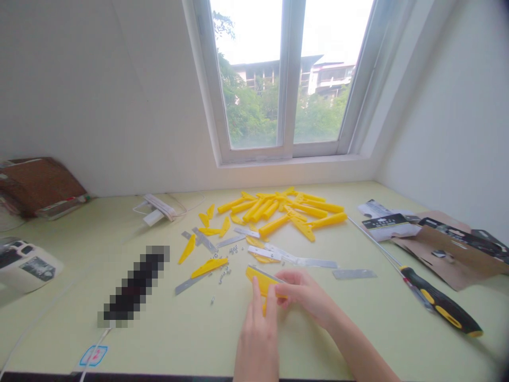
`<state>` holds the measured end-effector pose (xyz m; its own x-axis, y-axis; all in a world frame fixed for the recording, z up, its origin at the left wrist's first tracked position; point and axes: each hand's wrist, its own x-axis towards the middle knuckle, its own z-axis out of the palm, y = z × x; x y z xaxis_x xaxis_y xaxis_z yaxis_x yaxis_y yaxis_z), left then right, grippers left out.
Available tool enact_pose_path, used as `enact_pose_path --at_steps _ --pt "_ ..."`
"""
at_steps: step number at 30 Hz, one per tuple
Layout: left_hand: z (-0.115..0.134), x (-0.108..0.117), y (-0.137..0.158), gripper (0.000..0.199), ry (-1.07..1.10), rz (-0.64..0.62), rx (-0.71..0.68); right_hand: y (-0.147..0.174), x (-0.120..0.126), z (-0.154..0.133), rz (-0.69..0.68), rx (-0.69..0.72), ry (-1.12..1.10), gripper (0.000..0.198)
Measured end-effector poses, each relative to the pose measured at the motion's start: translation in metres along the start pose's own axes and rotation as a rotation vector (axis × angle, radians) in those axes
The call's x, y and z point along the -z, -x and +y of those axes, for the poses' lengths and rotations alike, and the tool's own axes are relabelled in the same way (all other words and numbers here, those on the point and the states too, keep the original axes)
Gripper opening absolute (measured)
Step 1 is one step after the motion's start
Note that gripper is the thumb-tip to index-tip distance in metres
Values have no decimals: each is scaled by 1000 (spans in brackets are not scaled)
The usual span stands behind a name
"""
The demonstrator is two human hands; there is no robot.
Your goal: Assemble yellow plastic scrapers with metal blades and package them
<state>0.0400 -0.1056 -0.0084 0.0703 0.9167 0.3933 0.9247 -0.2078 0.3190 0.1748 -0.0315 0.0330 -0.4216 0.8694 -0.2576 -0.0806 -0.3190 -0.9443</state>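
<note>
Both of my hands are on a yellow plastic scraper (257, 276) near the front middle of the table. A metal blade strip shows along its far edge. My left hand (256, 329) lays its fingers over the yellow head from the near side; its thumb is hidden. My right hand (304, 294) pinches the right end between thumb and fingers. Just beyond and to the left lie small screws (226, 271), a loose yellow plate (209, 267) and a metal blade (187, 285). More blades (318, 262) lie behind my hands.
Yellow scraper handles (270, 209) are heaped towards the window. A long screwdriver (437, 302) lies at right, beside opened packaging (433, 244). At left are a blurred-out dark object (135, 286) with a white cable, a power strip (158, 208) and a white container (29, 265).
</note>
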Motion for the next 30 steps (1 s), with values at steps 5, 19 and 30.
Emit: enact_pose_path --at_steps 5,19,30 --pt "0 -2 0 57 -4 -6 11 0 -1 1 5 -21 -37 20" --pt "6 -5 -3 53 -108 23 13 -3 1 6 38 -40 -81 17" --pt "12 -7 -2 54 -107 9 33 -4 2 7 0 25 -1 10"
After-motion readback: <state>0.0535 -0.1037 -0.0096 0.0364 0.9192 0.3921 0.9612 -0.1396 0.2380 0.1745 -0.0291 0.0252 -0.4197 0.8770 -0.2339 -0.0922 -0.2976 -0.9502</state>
